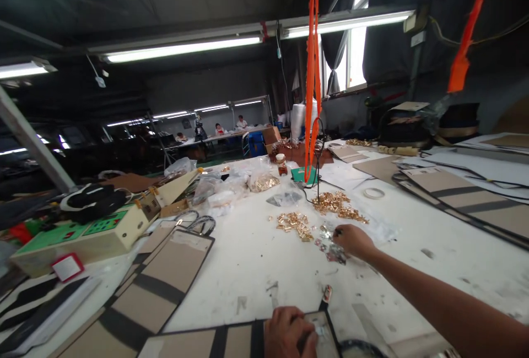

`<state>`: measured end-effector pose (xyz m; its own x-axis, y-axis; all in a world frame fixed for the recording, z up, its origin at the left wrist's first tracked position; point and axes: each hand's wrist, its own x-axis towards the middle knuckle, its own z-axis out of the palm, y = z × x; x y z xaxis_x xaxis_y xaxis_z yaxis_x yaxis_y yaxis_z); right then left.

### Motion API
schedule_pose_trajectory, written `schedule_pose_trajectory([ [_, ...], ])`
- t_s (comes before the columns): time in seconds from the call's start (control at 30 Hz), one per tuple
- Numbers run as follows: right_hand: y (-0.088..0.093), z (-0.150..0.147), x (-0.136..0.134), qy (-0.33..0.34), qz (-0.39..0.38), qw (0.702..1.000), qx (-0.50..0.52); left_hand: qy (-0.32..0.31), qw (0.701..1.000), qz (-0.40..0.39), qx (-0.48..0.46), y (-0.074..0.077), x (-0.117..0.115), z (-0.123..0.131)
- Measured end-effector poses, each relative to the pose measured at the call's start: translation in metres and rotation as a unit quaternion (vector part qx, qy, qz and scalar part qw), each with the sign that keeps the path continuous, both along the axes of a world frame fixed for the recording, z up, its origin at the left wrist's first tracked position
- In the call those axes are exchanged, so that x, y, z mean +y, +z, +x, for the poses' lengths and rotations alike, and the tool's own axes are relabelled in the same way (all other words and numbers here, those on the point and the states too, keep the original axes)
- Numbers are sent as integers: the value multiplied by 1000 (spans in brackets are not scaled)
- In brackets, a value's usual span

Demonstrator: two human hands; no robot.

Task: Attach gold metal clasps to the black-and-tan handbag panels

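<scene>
Fingers of right hand (354, 241) bent together at small silver pieces (335, 254), right of centre; cannot tell whether any is gripped. Left hand (287, 333) curled on near beige panel (185, 346) with black bands (220, 342); grasp unclear. Gold-coloured pieces (294, 224) heaped beyond, farther left. Red-framed card (68, 267) at left, beside green-topped box (103, 249): any writing too blurred to read. Box markings likewise too small.

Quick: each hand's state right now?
Left hand: fingers curled on the striped panel; grip unclear.
Right hand: fingers bent at the silver pieces; whether holding any cannot be told.
</scene>
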<state>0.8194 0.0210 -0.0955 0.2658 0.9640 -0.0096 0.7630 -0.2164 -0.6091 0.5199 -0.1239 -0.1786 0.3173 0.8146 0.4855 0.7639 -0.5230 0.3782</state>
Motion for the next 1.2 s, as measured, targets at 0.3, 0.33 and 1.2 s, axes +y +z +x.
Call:
schedule_pose_trajectory([
  [0.3,23,16,-66,48,-20,994,97,-16,996,-88,-27,29,-9,18],
  [0.33,25,12,-80,60,-38,990,122,-17,995,-94,-31,27,-8,18],
  [1.2,-28,-94,-215,138,-154,959,194,-24,997,-69,-28,22,-9,20],
])
